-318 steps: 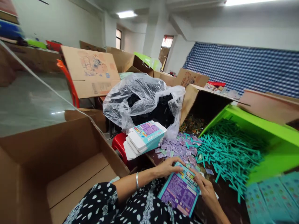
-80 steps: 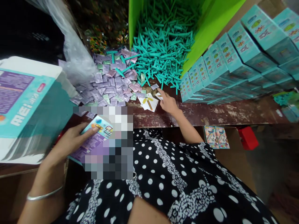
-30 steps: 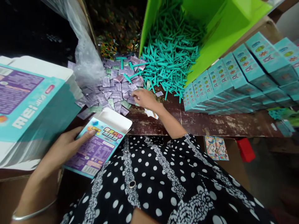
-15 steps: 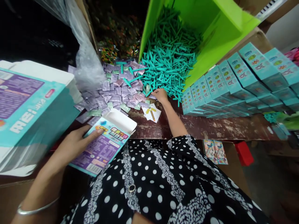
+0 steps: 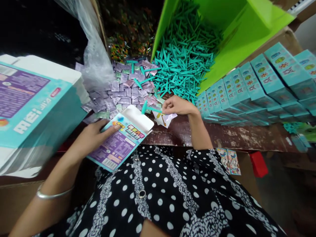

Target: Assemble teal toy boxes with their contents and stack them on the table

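My left hand [image 5: 92,138] grips a small teal and purple carton [image 5: 122,140] with its white end flap open, held over my lap at the table's edge. My right hand [image 5: 178,105] is closed on a teal plastic stick [image 5: 148,109] together with a purple sachet and a small card [image 5: 165,118]. The stick's tip hangs just above the carton's open end. Behind the right hand lies a heap of purple sachets [image 5: 125,90] and a pile of teal sticks [image 5: 184,65] spilling from a green bin [image 5: 237,36].
A stack of flat cartons [image 5: 32,108] stands at the left. Rows of closed teal boxes [image 5: 256,85] line the right of the worn wooden table [image 5: 222,131]. A clear plastic bag [image 5: 95,62] and a cardboard box of coloured bits [image 5: 128,36] sit behind.
My right hand left the pile with a stick, a sachet and a card and came back toward the carton. My left hand lifted the carton closer to the table.
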{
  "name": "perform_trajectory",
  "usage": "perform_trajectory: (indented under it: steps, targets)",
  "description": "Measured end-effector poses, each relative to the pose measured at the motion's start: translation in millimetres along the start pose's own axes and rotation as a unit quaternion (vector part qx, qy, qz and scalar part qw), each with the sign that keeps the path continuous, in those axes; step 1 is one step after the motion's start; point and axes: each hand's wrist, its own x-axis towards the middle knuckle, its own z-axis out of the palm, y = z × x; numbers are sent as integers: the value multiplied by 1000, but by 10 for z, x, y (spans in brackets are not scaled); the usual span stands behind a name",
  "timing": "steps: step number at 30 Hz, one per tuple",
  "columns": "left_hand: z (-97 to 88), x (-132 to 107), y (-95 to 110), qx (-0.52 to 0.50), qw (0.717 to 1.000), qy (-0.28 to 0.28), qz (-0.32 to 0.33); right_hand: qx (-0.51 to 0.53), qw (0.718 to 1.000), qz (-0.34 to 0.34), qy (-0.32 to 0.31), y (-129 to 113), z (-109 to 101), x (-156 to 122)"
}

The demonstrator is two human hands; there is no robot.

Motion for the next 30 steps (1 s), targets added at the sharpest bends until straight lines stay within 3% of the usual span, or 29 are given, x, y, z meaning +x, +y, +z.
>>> perform_trajectory:
  steps: [2, 4, 9, 11, 14, 17, 19, 22, 25, 30]
  targets:
    - [27, 17, 84, 2, 1000, -5, 12, -54, 996, -42, -61, -228, 122, 108]
    - [34, 10, 146, -8, 1000, -10, 19, -106, 990, -63, -67, -438, 278, 251]
    - [14, -26, 159, -44, 999, 1, 26, -243, 961, -52, 126, -831, 757, 557]
    - [10, -16, 114, -63, 998, 17, 25, -278, 950, -60, 128, -908, 882, 631]
    - [14, 31, 18, -114, 992, 37, 28, -273, 953, -100, 90, -937, 854, 748]
    - [45, 106, -96, -173, 983, 53, 23, -235, 955, -111, 143, -946, 597, 984]
    - [89, 173, -171, -206, 976, 61, 19, -235, 947, -113, 189, -1004, 407, 1252]
    - [175, 279, -260, -238, 968, 81, 11, -269, 928, -156, 206, -1198, 257, 1819]
    - [239, 337, -298, -251, 964, 88, 4, -303, 912, -200, 192, -1463, 299, 2509]
    - [263, 322, -269, -260, 962, 77, 16, -387, 882, -188, 191, -1876, 499, 3523]
